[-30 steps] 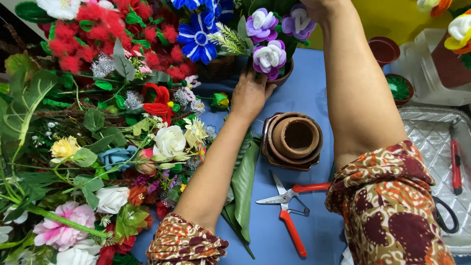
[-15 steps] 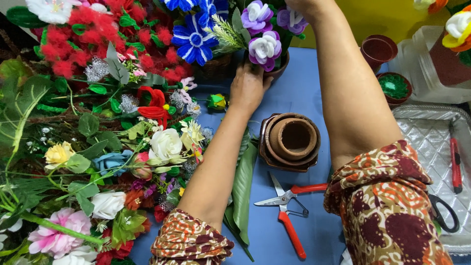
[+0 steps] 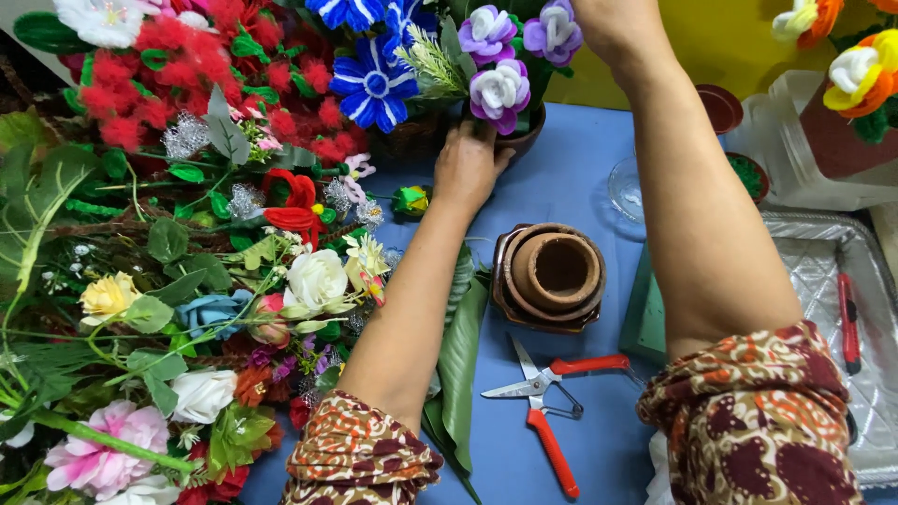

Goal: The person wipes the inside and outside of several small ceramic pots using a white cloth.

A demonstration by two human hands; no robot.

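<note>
Left hand [image 3: 470,168] is flat against the near side of the dark brown round pot [image 3: 524,140] at the far end of the blue table [image 3: 571,182], fingers closed around its wall, gripping it. Right hand [image 3: 608,23] is up at the top edge, mostly out of view, so I cannot tell whether it is spread or closed; it sits just beside the purple and white fabric flowers [image 3: 500,89] standing in that pot. Blue and white striped flower [image 3: 374,84] leans in just left of the pot. Between my forearms, a stack of nested terracotta clay pots [image 3: 552,276] sits upright on the table. Near me, red-handled metal scissors [image 3: 552,402] lie flat and open. Long green artificial leaves [image 3: 463,355] lie under my left forearm. Big heap of mixed artificial flowers [image 3: 187,243] covers the left side, red, white, pink and yellow ones tangled together. Silver foil tray [image 3: 823,281] sits at the right, with a red-handled tool [image 3: 848,323] lying in it.
</note>
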